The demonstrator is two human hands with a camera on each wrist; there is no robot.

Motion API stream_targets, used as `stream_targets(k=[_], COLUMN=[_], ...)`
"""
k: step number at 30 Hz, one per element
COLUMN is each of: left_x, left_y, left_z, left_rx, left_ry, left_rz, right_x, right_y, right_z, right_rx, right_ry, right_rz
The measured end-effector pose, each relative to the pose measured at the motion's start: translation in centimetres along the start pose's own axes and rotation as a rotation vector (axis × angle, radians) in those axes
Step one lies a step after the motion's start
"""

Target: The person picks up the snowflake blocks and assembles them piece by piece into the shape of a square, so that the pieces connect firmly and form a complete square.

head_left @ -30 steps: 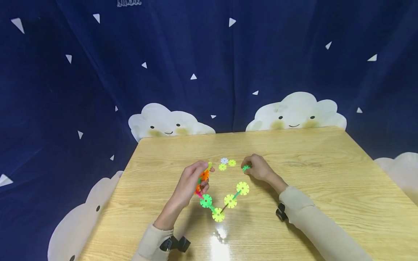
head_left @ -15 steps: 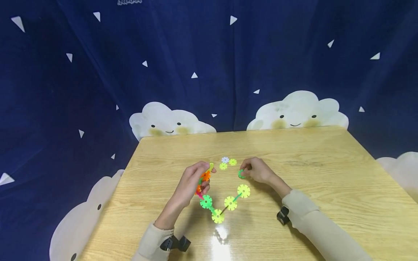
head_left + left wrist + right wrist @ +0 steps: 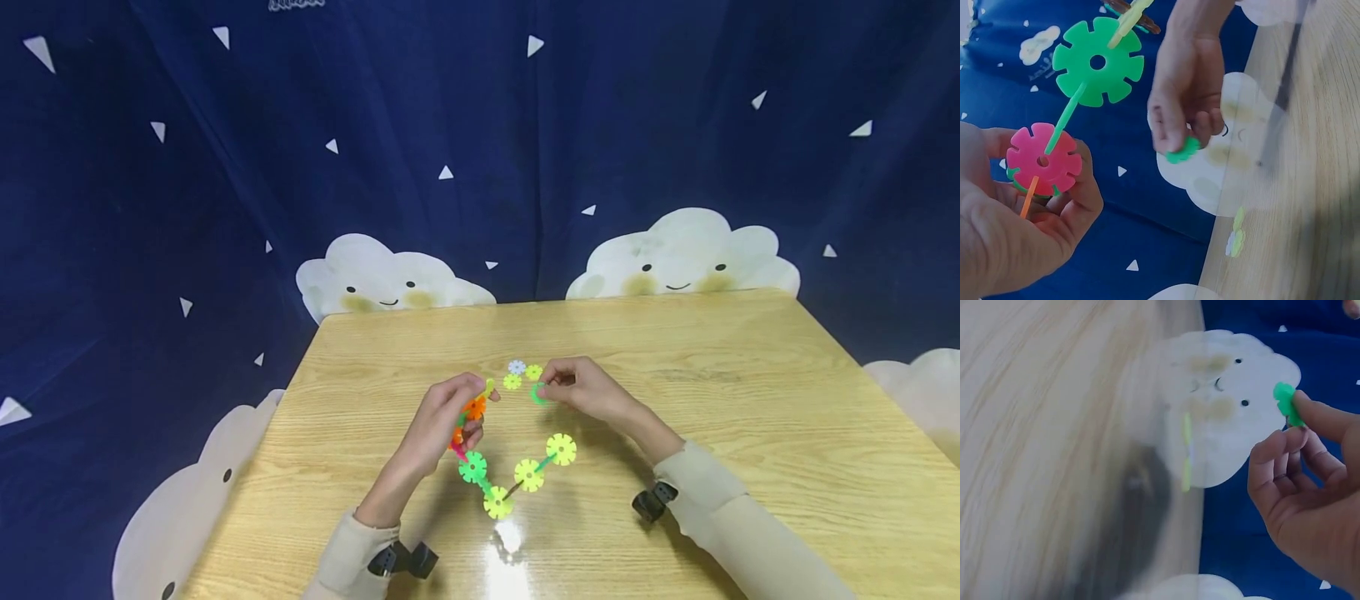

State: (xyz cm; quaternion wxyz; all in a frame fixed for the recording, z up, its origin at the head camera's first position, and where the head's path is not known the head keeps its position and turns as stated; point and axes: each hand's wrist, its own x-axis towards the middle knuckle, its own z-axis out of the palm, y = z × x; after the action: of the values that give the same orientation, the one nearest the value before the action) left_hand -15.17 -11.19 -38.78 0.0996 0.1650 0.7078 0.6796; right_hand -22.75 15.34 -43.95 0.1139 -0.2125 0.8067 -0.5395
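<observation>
My left hand (image 3: 442, 421) grips a chain of slotted plastic discs above the table. Beneath its fingers show orange discs (image 3: 476, 407) and a yellow disc (image 3: 490, 387) near the fingertips. From the hand the chain runs through a pink disc (image 3: 1027, 150) and a green disc (image 3: 1097, 84), then to yellow discs, ending in a free yellow disc (image 3: 561, 457). Between thumb and fingers, my right hand (image 3: 588, 390) pinches a separate green disc (image 3: 1284, 399), apart from the chain. Part of the chain is hidden by the left hand.
Behind the hands, a white disc (image 3: 517, 367) and two yellow discs, one nearer (image 3: 512, 382) and one to the right (image 3: 533, 372), lie on the wooden table (image 3: 712, 400). A dark blue curtain (image 3: 480, 108) with white clouds and triangles hangs around the table.
My right hand has moved left with the green disc, closer to the left hand. The free end of the chain has dropped slightly. The left hand has barely moved.
</observation>
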Motion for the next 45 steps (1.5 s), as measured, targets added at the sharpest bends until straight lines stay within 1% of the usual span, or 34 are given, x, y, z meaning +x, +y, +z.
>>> stream_targets(k=[3,7,10,16,23,27,32,37,40,45], left_x=[-0.1,-0.1,-0.1,0.0,-0.2,-0.2,-0.2,-0.2,-0.2,-0.2], left_y=[0.0,0.1,0.2,0.3,0.3,0.3,0.2,0.1,0.1,0.2], left_z=[0.0,-0.1,-0.2,-0.2,-0.1,-0.1,0.0,0.0,0.1,0.1], left_rx=[0.004,0.023,0.038,0.065,0.099,0.122,0.177,0.197,0.219,0.267], left_ry=[-0.028,-0.065,-0.084,-0.097,-0.108,-0.111,-0.115,-0.119,-0.120,-0.133], left_rz=[0.011,0.031,0.039,0.036,0.031,0.034,0.026,0.029,0.030,0.046], right_x=[-0.2,-0.8,-1.3,-2.0,-2.7,-2.8,-2.9,-2.9,-3.0,-2.9], right_y=[-0.9,-2.2,-3.2,-4.9,-6.4,-6.6,-6.5,-6.6,-6.8,-6.9], right_z=[0.1,0.3,0.4,0.7,1.1,1.1,1.1,1.4,1.6,1.8], right_rx=[0.038,0.110,0.153,0.192,0.244,0.239,0.244,0.250,0.233,0.177], right_ry=[-0.003,-0.005,-0.012,-0.025,-0.046,-0.049,-0.047,-0.044,-0.024,0.035], right_rz=[-0.029,-0.049,-0.072,-0.147,-0.205,-0.225,-0.238,-0.257,-0.274,-0.304])
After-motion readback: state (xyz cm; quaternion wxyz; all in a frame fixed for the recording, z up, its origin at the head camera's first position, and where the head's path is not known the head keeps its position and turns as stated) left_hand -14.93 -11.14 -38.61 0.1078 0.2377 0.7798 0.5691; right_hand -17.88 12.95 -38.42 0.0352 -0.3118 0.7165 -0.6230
